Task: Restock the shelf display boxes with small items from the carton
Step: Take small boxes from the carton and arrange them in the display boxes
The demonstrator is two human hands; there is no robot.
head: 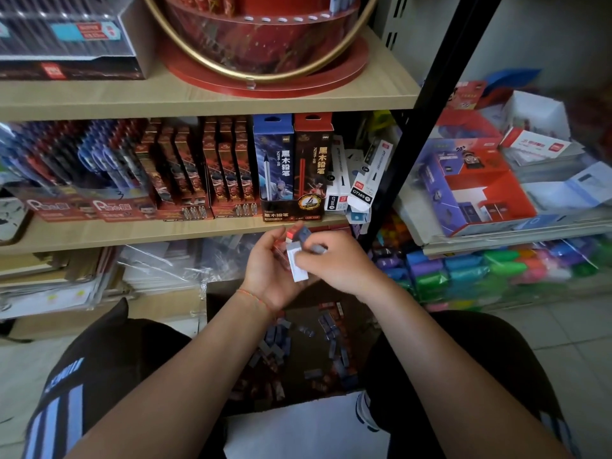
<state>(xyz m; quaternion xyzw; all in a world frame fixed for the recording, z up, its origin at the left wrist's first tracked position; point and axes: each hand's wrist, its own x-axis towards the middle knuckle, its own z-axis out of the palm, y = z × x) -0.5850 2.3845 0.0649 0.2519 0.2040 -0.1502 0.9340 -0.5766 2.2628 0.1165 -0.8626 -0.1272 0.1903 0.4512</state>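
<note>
Crouching tight against the shelf edge [185,231], open floor only to the right. Cupping small boxed items [295,256] in left hand [270,276], right hand [334,260] pinching them, above the carton [308,352].

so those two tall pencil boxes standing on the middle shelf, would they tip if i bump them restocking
Probably yes. The blue pencil box and red pencil box stand upright, tall and narrow, so a knock near the top could topple them. Only the low black tray holds their bases. They look like thin card, so likely light and easy to shove.
</note>
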